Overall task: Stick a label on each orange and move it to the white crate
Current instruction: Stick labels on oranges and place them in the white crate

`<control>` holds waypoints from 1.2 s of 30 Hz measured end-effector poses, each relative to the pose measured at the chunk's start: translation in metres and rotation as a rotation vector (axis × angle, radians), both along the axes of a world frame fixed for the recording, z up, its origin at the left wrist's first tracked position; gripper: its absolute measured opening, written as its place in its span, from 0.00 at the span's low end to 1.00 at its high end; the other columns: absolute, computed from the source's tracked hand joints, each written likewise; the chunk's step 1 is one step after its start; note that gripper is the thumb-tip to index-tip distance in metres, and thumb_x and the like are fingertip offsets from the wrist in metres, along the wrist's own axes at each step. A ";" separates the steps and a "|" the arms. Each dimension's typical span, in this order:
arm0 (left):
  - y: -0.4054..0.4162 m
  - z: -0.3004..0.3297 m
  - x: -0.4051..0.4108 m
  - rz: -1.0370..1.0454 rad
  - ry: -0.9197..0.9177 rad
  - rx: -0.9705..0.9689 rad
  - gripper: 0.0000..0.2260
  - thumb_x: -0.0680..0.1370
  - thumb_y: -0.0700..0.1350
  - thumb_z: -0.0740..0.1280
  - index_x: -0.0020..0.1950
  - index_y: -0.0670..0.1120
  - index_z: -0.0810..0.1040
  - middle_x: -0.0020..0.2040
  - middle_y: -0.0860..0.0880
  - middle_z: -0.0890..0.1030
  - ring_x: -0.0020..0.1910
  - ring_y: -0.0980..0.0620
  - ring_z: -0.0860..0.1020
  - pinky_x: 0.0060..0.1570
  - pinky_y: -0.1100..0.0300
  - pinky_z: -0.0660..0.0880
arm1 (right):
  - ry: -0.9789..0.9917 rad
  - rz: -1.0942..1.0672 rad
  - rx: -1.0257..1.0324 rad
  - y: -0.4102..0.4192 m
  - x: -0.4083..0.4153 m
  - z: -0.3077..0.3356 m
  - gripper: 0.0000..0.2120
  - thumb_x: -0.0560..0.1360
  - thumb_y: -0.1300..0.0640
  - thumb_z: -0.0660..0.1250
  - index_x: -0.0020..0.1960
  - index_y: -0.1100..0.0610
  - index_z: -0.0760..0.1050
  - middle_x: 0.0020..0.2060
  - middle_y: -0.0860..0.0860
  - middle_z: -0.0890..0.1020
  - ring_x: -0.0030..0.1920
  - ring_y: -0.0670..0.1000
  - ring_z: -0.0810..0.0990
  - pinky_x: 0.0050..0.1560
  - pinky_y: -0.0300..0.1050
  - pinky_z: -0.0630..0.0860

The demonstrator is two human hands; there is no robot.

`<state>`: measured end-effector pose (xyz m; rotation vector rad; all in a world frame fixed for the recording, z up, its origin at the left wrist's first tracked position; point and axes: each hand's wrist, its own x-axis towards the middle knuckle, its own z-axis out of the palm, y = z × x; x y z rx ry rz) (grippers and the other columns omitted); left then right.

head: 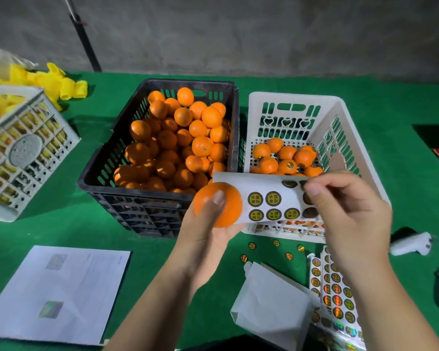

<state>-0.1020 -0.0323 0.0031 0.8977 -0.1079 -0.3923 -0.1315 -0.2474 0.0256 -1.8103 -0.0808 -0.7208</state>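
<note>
Left hand (208, 231) cups one orange (223, 206) near the front rim of the black crate (127, 198), thumb pressed on top, with the label sheet (269, 198) tucked behind it. Right hand (345, 214) pinches at the sheet's right end, fingertips pressed together over a label. White crate (340, 117), right of the black one, holds several oranges.

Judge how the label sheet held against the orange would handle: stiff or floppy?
Probably floppy: the label sheet curves over the orange in the left hand. Likely light, since the right hand's fingers pinch only its edge.
</note>
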 end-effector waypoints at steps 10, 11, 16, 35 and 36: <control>-0.007 -0.021 -0.007 0.119 -0.176 0.299 0.40 0.63 0.63 0.84 0.68 0.52 0.72 0.54 0.54 0.85 0.50 0.54 0.85 0.47 0.60 0.81 | 0.207 0.330 0.162 0.046 -0.008 0.028 0.05 0.73 0.53 0.79 0.48 0.46 0.85 0.40 0.48 0.86 0.40 0.49 0.83 0.42 0.41 0.80; -0.008 -0.020 -0.009 0.110 -0.212 0.291 0.40 0.66 0.62 0.82 0.69 0.48 0.69 0.53 0.55 0.85 0.49 0.56 0.85 0.47 0.62 0.80 | 0.246 0.384 0.159 0.053 -0.007 0.026 0.05 0.73 0.55 0.79 0.47 0.48 0.85 0.39 0.46 0.85 0.39 0.47 0.82 0.41 0.38 0.79; -0.005 -0.015 -0.009 0.115 -0.263 0.285 0.33 0.71 0.48 0.81 0.67 0.44 0.66 0.53 0.56 0.86 0.50 0.56 0.86 0.45 0.63 0.82 | 0.343 0.354 0.025 0.054 -0.002 0.017 0.07 0.72 0.51 0.75 0.49 0.49 0.82 0.35 0.50 0.80 0.36 0.49 0.76 0.38 0.36 0.74; -0.018 -0.005 -0.013 0.125 0.195 -0.105 0.18 0.76 0.59 0.72 0.56 0.50 0.71 0.49 0.43 0.72 0.46 0.46 0.77 0.46 0.50 0.76 | 0.496 0.288 0.361 0.086 -0.021 -0.009 0.20 0.64 0.36 0.77 0.54 0.40 0.81 0.44 0.47 0.84 0.40 0.48 0.83 0.38 0.42 0.79; -0.017 -0.005 -0.009 0.138 0.161 -0.106 0.15 0.77 0.57 0.71 0.55 0.50 0.72 0.52 0.43 0.73 0.49 0.45 0.77 0.50 0.50 0.78 | 0.456 0.261 0.344 0.086 -0.020 -0.009 0.20 0.64 0.37 0.77 0.53 0.40 0.81 0.45 0.46 0.84 0.41 0.48 0.84 0.40 0.42 0.79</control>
